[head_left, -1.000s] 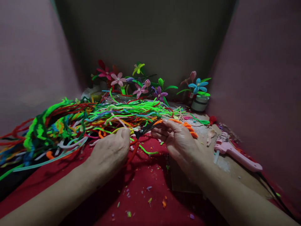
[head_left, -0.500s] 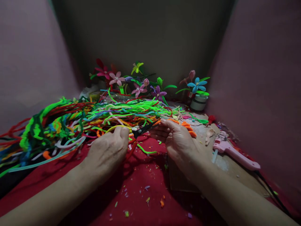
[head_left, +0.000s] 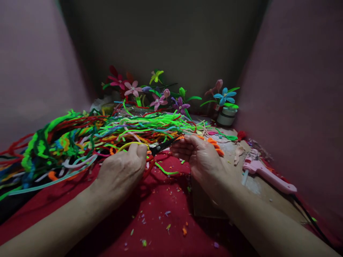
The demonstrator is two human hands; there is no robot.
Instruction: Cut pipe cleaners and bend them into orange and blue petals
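Observation:
My left hand (head_left: 122,166) is closed around the red handles of a pair of scissors (head_left: 160,147). The dark blades point right, toward the fingertips of my right hand (head_left: 203,157). Between that hand's thumb and fingers is a small orange pipe cleaner piece (head_left: 181,137), mostly hidden, with the blade tips at it. Whether the blades touch it I cannot tell. Just behind the right hand, several orange looped pieces (head_left: 214,145) lie on a piece of cardboard (head_left: 270,191).
A heap of coloured pipe cleaners (head_left: 150,123) spreads behind and left of my hands. Pipe cleaner flowers (head_left: 158,101) stand at the back, near a jar (head_left: 226,117). A pink glue gun (head_left: 270,175) lies right, its cord trailing. Fuzz scraps dot the red cloth (head_left: 158,221).
My left hand and the scissors have shifted slightly to the left. The right hand stays almost in place, still pinching the orange piece.

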